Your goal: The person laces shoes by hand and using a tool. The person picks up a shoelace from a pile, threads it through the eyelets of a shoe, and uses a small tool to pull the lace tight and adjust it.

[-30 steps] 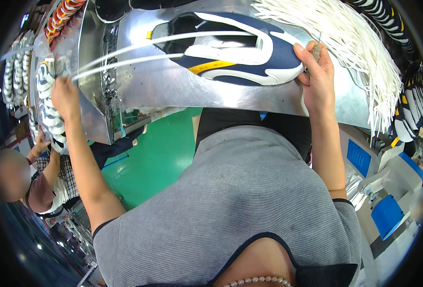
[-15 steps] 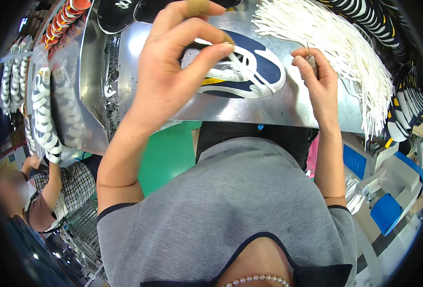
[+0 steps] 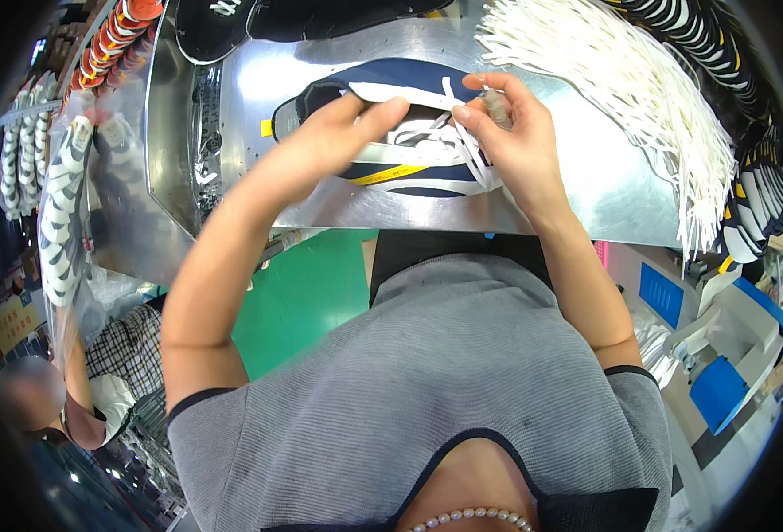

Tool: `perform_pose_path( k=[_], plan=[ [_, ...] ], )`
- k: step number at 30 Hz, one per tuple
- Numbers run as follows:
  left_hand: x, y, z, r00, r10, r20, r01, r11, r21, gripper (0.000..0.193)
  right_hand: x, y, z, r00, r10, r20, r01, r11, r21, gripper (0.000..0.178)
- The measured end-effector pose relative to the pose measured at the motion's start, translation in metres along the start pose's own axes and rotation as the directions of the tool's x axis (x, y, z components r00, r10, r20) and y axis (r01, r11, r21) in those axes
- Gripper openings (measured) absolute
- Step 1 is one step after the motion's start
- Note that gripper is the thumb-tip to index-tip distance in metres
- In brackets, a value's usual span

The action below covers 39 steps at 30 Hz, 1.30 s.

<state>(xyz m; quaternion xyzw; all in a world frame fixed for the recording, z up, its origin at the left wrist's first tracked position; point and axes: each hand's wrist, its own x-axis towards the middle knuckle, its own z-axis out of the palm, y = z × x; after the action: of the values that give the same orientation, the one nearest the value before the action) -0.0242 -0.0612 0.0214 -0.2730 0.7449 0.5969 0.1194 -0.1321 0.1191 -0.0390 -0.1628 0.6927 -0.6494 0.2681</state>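
- Left hand [image 3: 320, 146] pins the navy shoe [image 3: 382, 133] to the worktop [image 3: 586, 186], steadying it.
- Right hand [image 3: 515, 142] pinches a white lace [image 3: 427, 133] taut.
- Spare laces [image 3: 639, 97] lie far right, within reach.

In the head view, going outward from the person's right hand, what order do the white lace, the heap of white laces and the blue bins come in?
From the right hand:
1. White lace, pinched in its fingers over the navy shoe.
2. Heap of white laces, to the right on the metal table.
3. Blue bins, lower right, off the table.

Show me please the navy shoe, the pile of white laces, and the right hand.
navy shoe [image 3: 382, 182]: head view, on its side panel.
pile of white laces [image 3: 622, 80]: head view, middle of the bundle.
right hand [image 3: 520, 146]: head view, back of the hand.
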Motion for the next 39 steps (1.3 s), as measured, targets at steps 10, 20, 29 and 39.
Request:
perform_pose_path(
  k=[10, 20, 29, 39],
  plan=[
    [0.035, -0.019, 0.042, 0.979, 0.060, -0.193, -0.087, 0.987, -0.135, 0.034, -0.007, -0.003, -0.009, 0.997, -0.019, 0.072, 0.041, 0.948, -0.315, 0.040],
    [0.019, -0.024, 0.051, 0.939, 0.202, -0.278, -0.234, 0.969, -0.085, 0.020, -0.031, -0.007, -0.032, 0.963, -0.210, 0.170, 0.260, 0.892, -0.369, 0.022],
    [0.015, -0.021, 0.054, 0.920, 0.278, -0.275, -0.320, 0.940, -0.118, 0.017, -0.020, -0.013, -0.031, 0.919, -0.328, 0.218, 0.394, 0.786, -0.477, 0.011],
    [0.004, -0.021, 0.047, 0.970, 0.156, -0.187, -0.207, 0.934, -0.291, 0.016, -0.010, -0.023, -0.026, 0.940, -0.140, 0.311, 0.313, 0.717, -0.623, 0.013]
  ],
)
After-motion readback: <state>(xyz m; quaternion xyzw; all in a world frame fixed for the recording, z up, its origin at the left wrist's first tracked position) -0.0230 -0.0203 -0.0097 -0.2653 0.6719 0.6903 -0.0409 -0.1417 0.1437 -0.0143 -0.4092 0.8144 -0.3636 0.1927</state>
